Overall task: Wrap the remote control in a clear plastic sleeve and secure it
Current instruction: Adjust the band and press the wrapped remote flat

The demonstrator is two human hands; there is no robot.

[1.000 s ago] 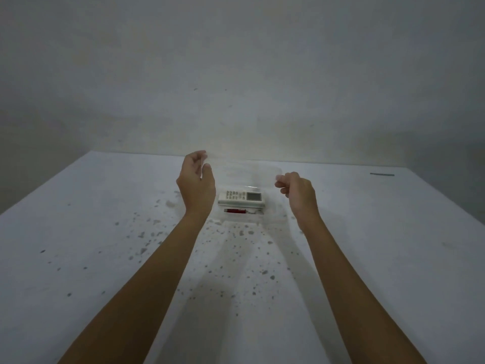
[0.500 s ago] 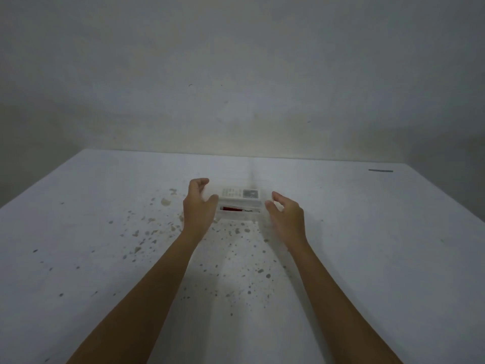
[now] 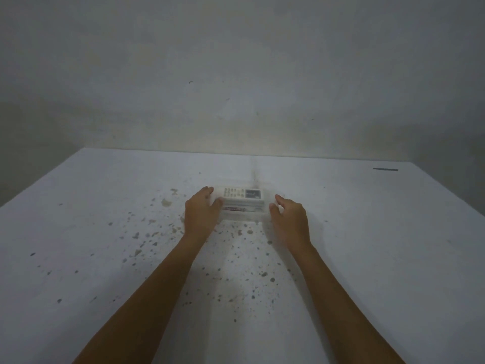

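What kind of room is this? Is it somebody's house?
Hard to say for sure. It looks like a plain, dim indoor room, maybe a home or a workroom: a bare grey wall, a white table speckled with dark flecks, and a remote control lying on it between two hands.

Table (image 3: 367, 258): white top, filling the lower half of the view. Specks (image 3: 147, 235): brownish-grey, scattered across the middle of the top, densest left of centre. Larger blotch (image 3: 165, 202) beyond them. Dark strip (image 3: 385, 169): thin, lying flat near the far right edge. Wall (image 3: 236, 74): plain grey, directly behind the table, with faint marks.
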